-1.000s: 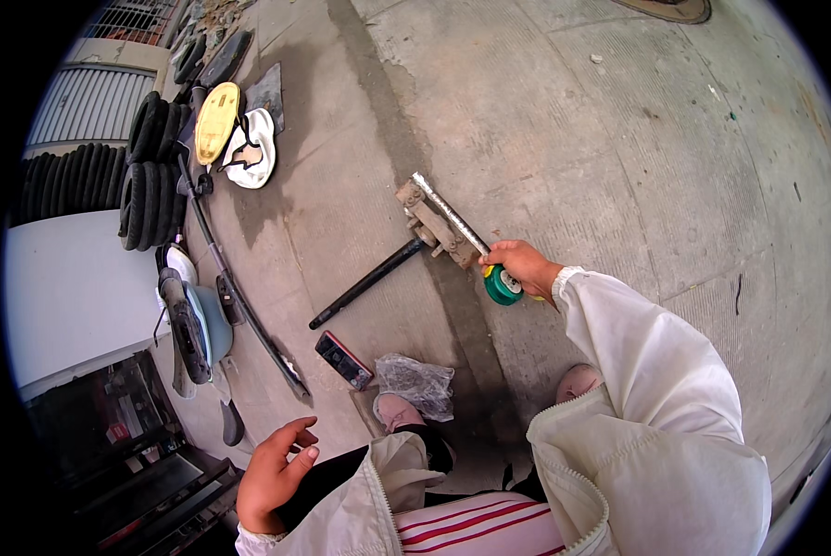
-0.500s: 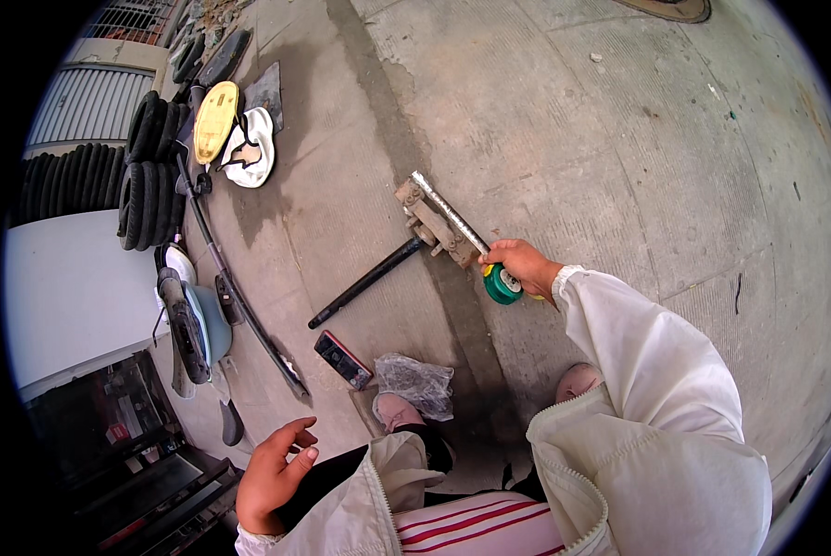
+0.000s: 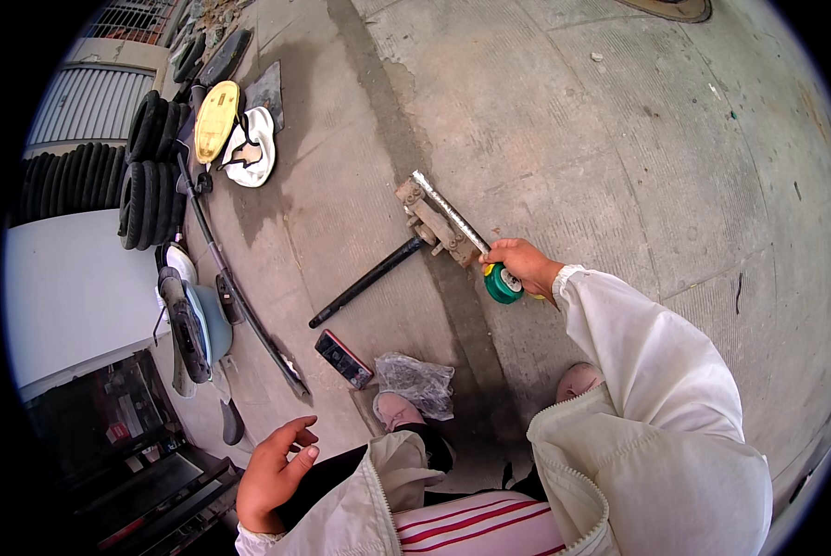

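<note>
A green tape measure is gripped in my right hand, its case below the fingers. The pulled-out silver blade runs up and left from there. It lies along the upper side of a rusty metal piece with bolts on the ground. From that piece a black rod extends toward the lower left. My left hand hangs at the lower left, holding nothing, its fingers loosely bent and apart.
By my foot are a phone and a crumpled clear plastic bag. To the left lie a long dark bar, a light-blue basin, a yellow oval piece and a white cloth bag. Tyres are stacked beside a white panel.
</note>
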Demonstrator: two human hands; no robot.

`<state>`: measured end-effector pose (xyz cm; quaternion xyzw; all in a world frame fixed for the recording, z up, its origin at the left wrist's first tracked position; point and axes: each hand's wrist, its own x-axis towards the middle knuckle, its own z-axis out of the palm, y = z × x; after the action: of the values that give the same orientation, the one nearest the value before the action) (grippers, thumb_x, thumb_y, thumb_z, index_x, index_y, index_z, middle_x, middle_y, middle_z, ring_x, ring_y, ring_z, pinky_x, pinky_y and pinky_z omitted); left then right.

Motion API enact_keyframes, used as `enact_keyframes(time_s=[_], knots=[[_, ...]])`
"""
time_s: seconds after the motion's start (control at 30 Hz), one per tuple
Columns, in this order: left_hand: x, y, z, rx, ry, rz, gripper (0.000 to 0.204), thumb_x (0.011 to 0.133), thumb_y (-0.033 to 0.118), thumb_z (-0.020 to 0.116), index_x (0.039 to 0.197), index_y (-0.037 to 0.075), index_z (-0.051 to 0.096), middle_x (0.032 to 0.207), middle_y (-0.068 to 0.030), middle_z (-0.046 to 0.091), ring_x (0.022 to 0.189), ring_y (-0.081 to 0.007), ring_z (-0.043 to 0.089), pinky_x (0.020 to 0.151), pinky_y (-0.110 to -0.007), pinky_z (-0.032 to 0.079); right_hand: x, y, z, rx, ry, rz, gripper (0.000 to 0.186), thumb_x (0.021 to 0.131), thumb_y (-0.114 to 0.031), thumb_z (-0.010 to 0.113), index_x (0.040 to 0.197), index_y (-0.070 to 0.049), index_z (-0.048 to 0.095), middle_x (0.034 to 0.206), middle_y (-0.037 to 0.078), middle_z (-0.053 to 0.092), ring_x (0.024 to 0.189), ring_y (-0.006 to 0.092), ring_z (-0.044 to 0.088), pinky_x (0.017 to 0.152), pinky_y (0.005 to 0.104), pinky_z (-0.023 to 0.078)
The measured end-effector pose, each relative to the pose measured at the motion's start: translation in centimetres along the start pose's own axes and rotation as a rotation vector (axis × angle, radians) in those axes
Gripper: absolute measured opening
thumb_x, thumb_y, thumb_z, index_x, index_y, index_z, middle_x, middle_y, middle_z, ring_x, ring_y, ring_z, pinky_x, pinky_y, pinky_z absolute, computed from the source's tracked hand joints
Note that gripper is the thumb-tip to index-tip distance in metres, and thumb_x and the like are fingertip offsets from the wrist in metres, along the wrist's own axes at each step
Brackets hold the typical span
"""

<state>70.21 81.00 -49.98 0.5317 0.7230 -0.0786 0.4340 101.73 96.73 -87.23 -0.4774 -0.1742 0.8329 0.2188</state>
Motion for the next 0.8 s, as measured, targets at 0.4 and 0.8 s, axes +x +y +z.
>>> enact_keyframes(time_s=[0.4,0.8], knots=[[-0.03,-0.10,0.06,-0.011,0.001,0.008,0.041,0.092,0.018,0.066,0.129,0.001,0.057,0.096,-0.0121,0.066,0.085,-0.0207,0.064,0.078,-0.031,0.050,0.05,0.09,-0.03,-0.018,-0.006,-0.007,0.006,0.089,-0.009,0.065,0.089,-0.003,0.065,0.082,0.005,0.065,0.071,0.0121,0.059,0.069,0.0255,0.048],[-0.07,-0.27,0.14,-0.004,0.012,0.008,0.042,0.092,0.020,0.066,0.128,0.003,0.057,0.096,-0.0109,0.067,0.085,-0.0215,0.064,0.077,-0.031,0.050,0.37,0.56,-0.08,-0.049,0.016,-0.027,0.007,0.089,-0.010,0.067,0.088,-0.003,0.064,0.079,0.003,0.063,0.067,0.0108,0.056,0.064,0.0265,0.046]])
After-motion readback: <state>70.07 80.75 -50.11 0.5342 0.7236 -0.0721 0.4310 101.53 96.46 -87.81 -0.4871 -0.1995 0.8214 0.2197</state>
